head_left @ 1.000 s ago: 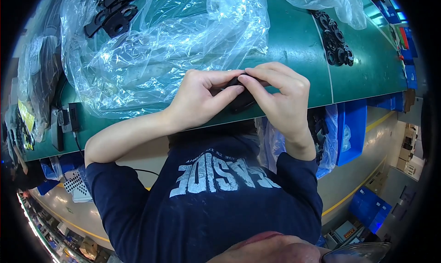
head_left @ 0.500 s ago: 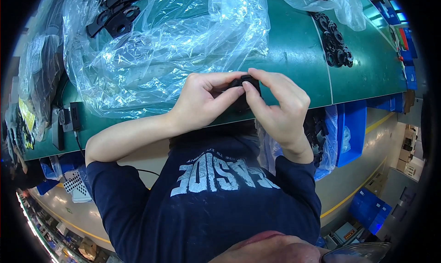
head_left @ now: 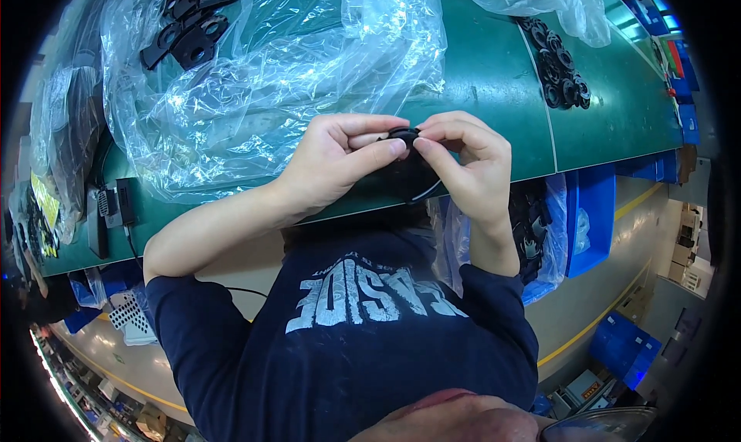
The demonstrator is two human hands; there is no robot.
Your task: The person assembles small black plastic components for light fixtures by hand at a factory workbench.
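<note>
Both hands hold a black plastic part [head_left: 407, 178] near the front edge of the green table [head_left: 494, 133]. A round ring-like piece shows at its top, and a curved shiny edge lower down. My left hand [head_left: 333, 158] pinches the left side of the ring, thumb in front. From the right, my right hand [head_left: 469, 162] grips the same part between thumb and bent fingers. The fingers partly hide how the ring and the darker body below it meet.
Clear plastic sheeting [head_left: 255, 94] covers the table's left half, with black plastic parts [head_left: 197, 37] on it. Black ring parts [head_left: 557, 64] lie at the far right. A blue bin [head_left: 590, 226] and a bag-lined box of black parts [head_left: 529, 230] stand right of my lap.
The part has turned in my fingers, so its round ring and curved lower edge now show. My right hand has shifted slightly left, and its fingers are more bent.
</note>
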